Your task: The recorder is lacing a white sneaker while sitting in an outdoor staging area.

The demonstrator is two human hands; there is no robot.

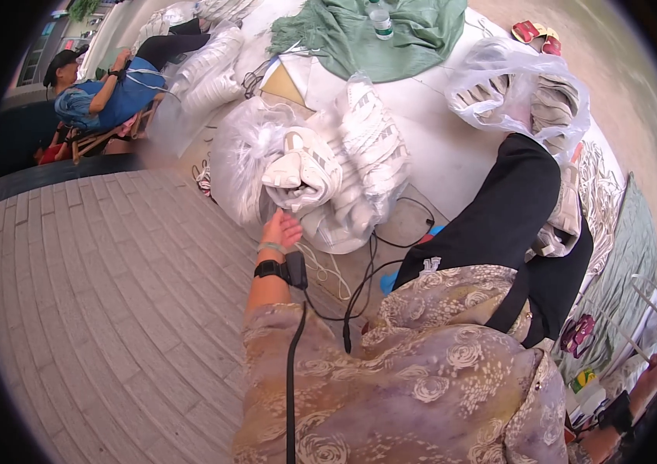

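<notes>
My left hand [282, 230] is held palm up with its fingers apart, with nothing in it. Right above its fingertips lies a cream shoe upper [301, 176], rolled at its opening, among clear plastic bags. A bundle of stacked white uppers [371, 147] in clear film leans beside it. Far out at the lower right, my right hand [655, 370] has its fingers closed at the end of a thin white lace [622, 336]; the fingertips are small and partly hidden. Between my black-trousered legs rests a beige shoe upper [564, 213].
An opened plastic bag of uppers [514, 93] stands beyond my knee. A tangle of white laces [597, 201] lies at right. Green cloth [371, 35] with a bottle [381, 22] is at the back. A black cable [296, 371] hangs by my left arm. Another person [112, 89] sits far left.
</notes>
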